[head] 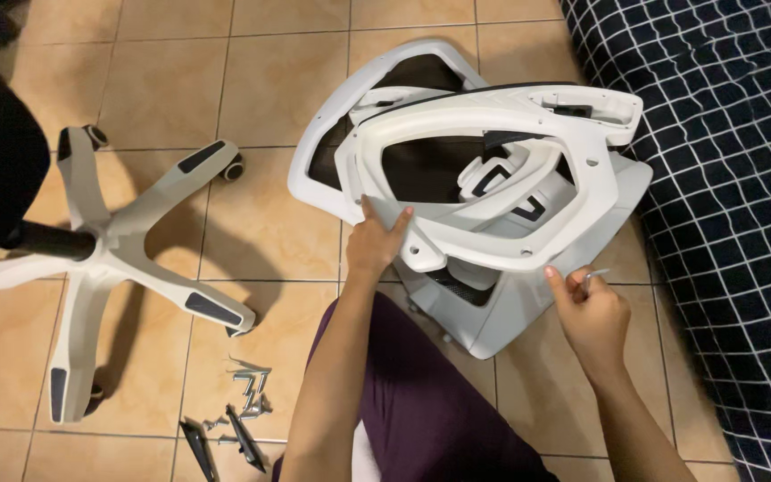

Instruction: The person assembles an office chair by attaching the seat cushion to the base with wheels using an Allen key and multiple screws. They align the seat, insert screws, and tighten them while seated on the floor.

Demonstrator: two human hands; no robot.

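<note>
White plastic chair frame parts (493, 134) with dark mesh lie stacked on the tiled floor ahead of me. My left hand (377, 241) grips the near lower edge of the top white frame. My right hand (592, 312) pinches a small metal piece, likely a screw or key (596, 276), right below the frame's near right edge, with a fingertip touching that edge. My purple-clad leg (421, 402) stretches out between my arms.
A white five-star chair base (104, 254) with casters and a black post lies on the floor at left. Loose metal brackets and screws (243, 402) sit near my left elbow. A dark checked mattress (725, 178) fills the right side.
</note>
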